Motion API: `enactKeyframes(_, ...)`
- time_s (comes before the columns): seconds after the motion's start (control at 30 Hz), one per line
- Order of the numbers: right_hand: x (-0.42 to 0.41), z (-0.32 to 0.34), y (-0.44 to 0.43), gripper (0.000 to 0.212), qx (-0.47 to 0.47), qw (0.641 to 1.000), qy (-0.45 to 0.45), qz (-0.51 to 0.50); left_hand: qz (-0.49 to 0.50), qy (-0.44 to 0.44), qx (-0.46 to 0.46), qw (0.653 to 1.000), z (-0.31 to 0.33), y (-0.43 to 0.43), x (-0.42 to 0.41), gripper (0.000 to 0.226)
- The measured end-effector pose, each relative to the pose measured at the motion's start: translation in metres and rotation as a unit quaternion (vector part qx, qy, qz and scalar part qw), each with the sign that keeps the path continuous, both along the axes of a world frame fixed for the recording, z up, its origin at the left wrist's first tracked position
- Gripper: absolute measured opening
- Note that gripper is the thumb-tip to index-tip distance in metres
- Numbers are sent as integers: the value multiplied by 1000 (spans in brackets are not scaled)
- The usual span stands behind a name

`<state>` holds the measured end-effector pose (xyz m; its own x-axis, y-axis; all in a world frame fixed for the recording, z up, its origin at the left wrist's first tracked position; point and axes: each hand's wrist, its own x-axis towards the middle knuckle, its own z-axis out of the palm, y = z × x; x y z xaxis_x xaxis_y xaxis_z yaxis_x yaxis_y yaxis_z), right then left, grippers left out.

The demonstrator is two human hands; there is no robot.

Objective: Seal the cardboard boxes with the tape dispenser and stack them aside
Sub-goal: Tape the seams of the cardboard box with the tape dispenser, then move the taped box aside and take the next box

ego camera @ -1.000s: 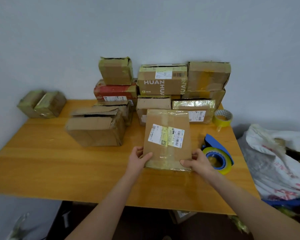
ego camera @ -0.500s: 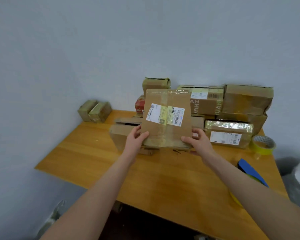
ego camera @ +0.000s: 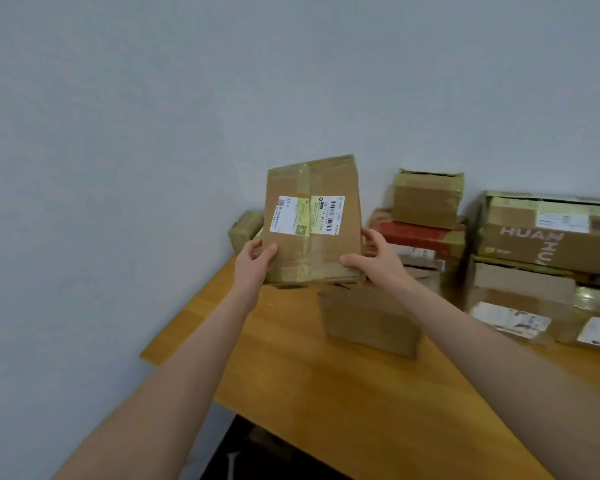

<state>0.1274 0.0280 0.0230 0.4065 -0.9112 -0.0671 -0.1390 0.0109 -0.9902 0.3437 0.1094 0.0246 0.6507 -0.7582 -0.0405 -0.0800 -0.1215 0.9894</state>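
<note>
- The box [ego camera: 312, 220], a flat brown carton, is held up over the far left part of the tabletop [ego camera: 326, 393]. Its broad face is turned to the camera and slightly tilted.
- Tape [ego camera: 309, 258] runs down the middle of that face and across its lower edge.
- A label [ego camera: 307, 215], white and yellow with a barcode, sits on the upper half of the face, under the tape.
- The left hand [ego camera: 255, 263] grasps the box's lower left corner, thumb on the front.
- The right hand [ego camera: 374, 261] grasps the lower right corner, thumb on the front and fingers curled round the side edge.
- A plain carton [ego camera: 368, 320] rests on the tabletop just below the box. Whether the two touch cannot be told.
- A taped parcel [ego camera: 245, 230] lies in the far left corner, partly hidden behind the box.
- To the right, along the wall [ego camera: 153, 133], a red box [ego camera: 420, 237] carries a small box [ego camera: 426, 199].
- Beside them a HUAN box [ego camera: 548, 233] lies on labelled boxes [ego camera: 520, 299].
</note>
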Motion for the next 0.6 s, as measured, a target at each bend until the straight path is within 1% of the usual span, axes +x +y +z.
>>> enactKeyframes(0.13,94,-18,4,82,70,998,5,2,15,-37,71,997,-20,-5,90,40)
enactKeyframes(0.23,148,-40,7,81,132,991,24,4,20,-76,143,987,-35,-8,141,35)
enactKeyframes(0.33,188,-65,8,84,208,977,35,9,20,-135,213,968,-51,-8,177,47)
enactKeyframes(0.4,210,-83,8,84,255,966,38,11,14,-196,248,948,-59,-10,194,57)
enactKeyframes(0.47,230,-102,8,85,291,956,38,11,17,-238,260,936,-64,-13,209,60)
enactKeyframes(0.6,267,-130,7,85,345,938,29,4,-7,-279,276,920,-76,-21,224,52)
